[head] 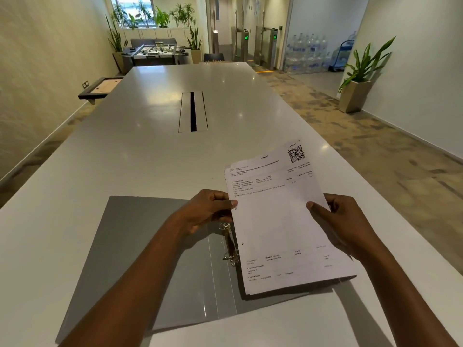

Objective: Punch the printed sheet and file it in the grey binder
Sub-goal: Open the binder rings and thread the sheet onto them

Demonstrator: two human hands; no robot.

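The grey binder (140, 259) lies open and flat on the white table (130, 151) in front of me. Its metal ring mechanism (229, 244) stands in the middle, rings open. The printed sheet (278, 221), with a QR code at its top right and two punched holes along its left edge, hovers tilted over the binder's right half. My left hand (210, 211) pinches the sheet's left edge just above the rings. My right hand (343, 224) grips its right edge. More paper seems to lie under the sheet's bottom edge.
A cable slot (193, 111) with a grey cover is set into the table's middle, farther away. A potted plant (357, 93) stands on the floor to the right. A foosball table (156, 52) is at the far end.
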